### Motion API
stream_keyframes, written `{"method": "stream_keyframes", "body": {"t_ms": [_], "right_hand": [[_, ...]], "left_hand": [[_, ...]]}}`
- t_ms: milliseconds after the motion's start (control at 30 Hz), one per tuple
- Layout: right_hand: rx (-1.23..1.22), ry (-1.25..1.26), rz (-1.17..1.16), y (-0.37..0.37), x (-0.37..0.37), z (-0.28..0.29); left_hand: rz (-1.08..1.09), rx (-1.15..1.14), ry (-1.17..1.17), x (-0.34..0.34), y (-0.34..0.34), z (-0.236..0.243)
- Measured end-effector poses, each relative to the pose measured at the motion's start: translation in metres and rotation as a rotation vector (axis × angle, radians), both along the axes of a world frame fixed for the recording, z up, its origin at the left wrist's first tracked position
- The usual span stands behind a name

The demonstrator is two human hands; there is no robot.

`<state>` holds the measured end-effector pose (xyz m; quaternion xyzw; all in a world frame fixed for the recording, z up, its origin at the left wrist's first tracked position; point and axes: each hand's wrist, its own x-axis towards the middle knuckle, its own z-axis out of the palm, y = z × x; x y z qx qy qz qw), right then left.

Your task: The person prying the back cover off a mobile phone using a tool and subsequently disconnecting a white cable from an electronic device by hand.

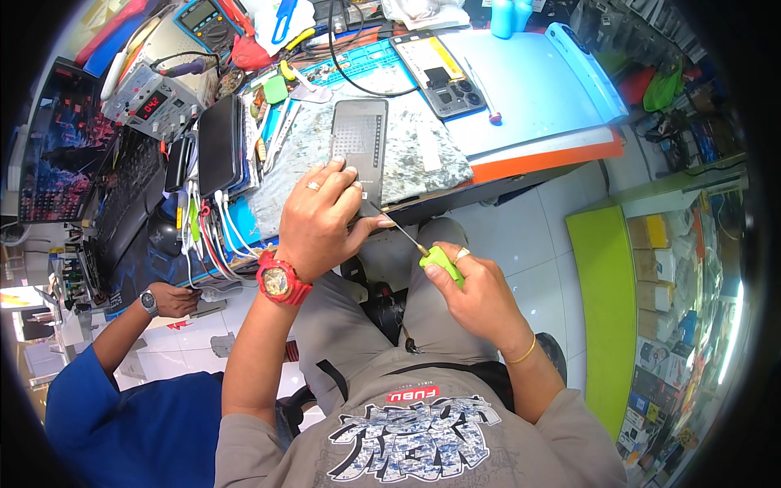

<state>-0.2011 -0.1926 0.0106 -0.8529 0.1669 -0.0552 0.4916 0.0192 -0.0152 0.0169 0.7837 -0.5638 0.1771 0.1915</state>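
A grey, phone-shaped panel [359, 126] with a dotted grid lies on a worn, speckled mat [415, 150] at the bench's front edge. My left hand [321, 213] holds its lower end, fingers on top and thumb by the near corner. In my right hand [480, 299] is a tool with a chunky lime-green handle [442, 266] and a thin metal shaft. The shaft's tip reaches the panel's near end, close to my left thumb; the exact contact is too small to tell. Beyond and to the right lies an opened phone [438, 75], its inner parts exposed.
A thin pen-like tool [485, 93] rests on the light blue mat [529, 89]. Cables and a dark phone [220, 145] crowd the left, near a power supply [150, 102] and a multimeter [208, 27]. A co-worker's hand [173, 300] is at the lower left. A green-edged display case [598, 285] stands right.
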Motion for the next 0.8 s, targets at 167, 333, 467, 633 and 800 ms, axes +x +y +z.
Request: {"method": "stream_keyframes", "body": {"t_ms": [167, 333, 467, 633, 800], "right_hand": [[-0.002, -0.001, -0.006, 0.0013, -0.0001, -0.0013], [0.018, -0.005, -0.011, 0.0019, 0.0004, -0.0013], [0.022, 0.008, -0.015, 0.0023, 0.0009, -0.0002], [0.008, -0.013, -0.031, 0.0051, 0.0020, -0.0034], [0.015, -0.015, -0.043, 0.0060, 0.0042, 0.0012]], "left_hand": [[-0.003, -0.002, 0.006, 0.0000, -0.0001, 0.0002], [-0.002, -0.005, 0.006, -0.0004, -0.0008, 0.0002], [0.007, -0.002, -0.006, -0.0006, -0.0005, 0.0005], [0.011, -0.006, -0.003, -0.0011, -0.0011, 0.0008], [0.021, -0.003, 0.002, -0.0017, -0.0011, 0.0003]]}}
